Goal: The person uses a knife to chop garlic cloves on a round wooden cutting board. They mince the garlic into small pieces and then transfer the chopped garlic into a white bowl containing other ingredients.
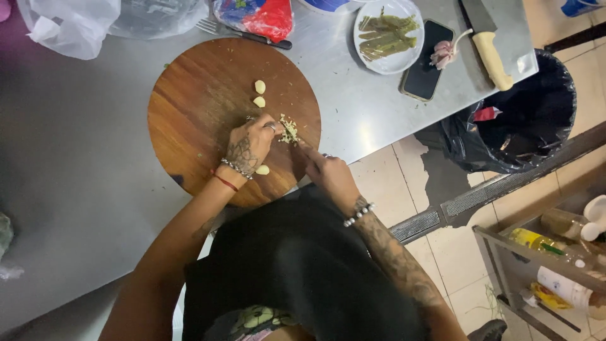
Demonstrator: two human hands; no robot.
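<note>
1. The left hand [249, 146] lay curled, knuckles up, on the round wooden board [189, 101], its fingertips pinning the little heap of chopped garlic [289, 131] at its right edge.
2. Three whole peeled cloves [259, 86] lay on the board: two just beyond that hand, one beside its wrist.
3. The garlic looked light, small and sticky-slick, likely to skid or roll; it seemed best held from above with bent fingertips.
4. The right hand [328, 173], just right of the heap, was closed as if round a handle; whatever it held could not be made out.
5. Farther right and beyond both hands stood one white plate [368, 53] of green strips, one dark phone [427, 60], one garlic bulb [444, 54] and one pale-handled knife [489, 44].
</note>
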